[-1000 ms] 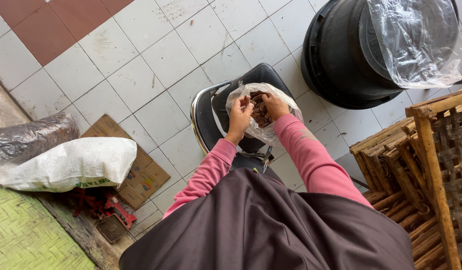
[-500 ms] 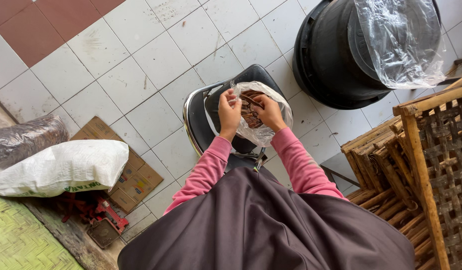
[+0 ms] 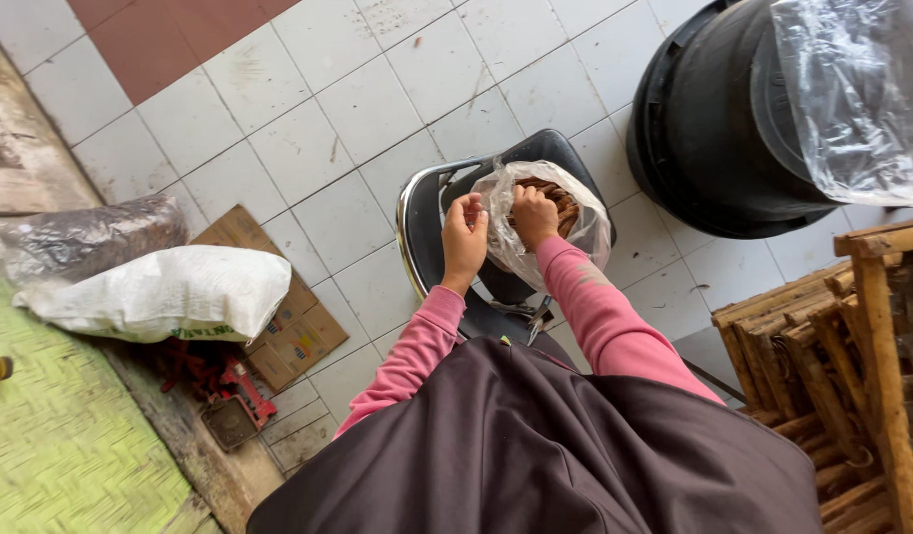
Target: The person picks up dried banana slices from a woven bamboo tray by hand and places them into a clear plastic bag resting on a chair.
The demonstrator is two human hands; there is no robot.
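Seen from above, a person in pink sleeves and a dark brown garment works over a clear plastic bag (image 3: 535,222) resting on a black chair (image 3: 427,232) with a chrome frame, just above the centre of the frame. The left hand (image 3: 464,237) has its fingers curled together, pinching the bag's near edge at its left side. The right hand (image 3: 533,213) is pushed into the bag's mouth, fingers bent and closed around the brown sticks (image 3: 563,201) inside; how firmly they clamp cannot be told, as the fingertips are hidden by the film. The bag looks thin, crumpled and cloudy, bulging around a small bundle of reddish-brown sticks. At upper right stands a large black bin (image 3: 713,138), with a second sheet of clear plastic (image 3: 852,89) draped over it. A slatted wooden crate (image 3: 852,376) fills the right edge. At left, a white sack (image 3: 160,292) lies beside a grey sack (image 3: 81,237), on flattened cardboard (image 3: 293,331), with a green woven mat (image 3: 51,445) at lower left on the white floor tiles (image 3: 308,119).
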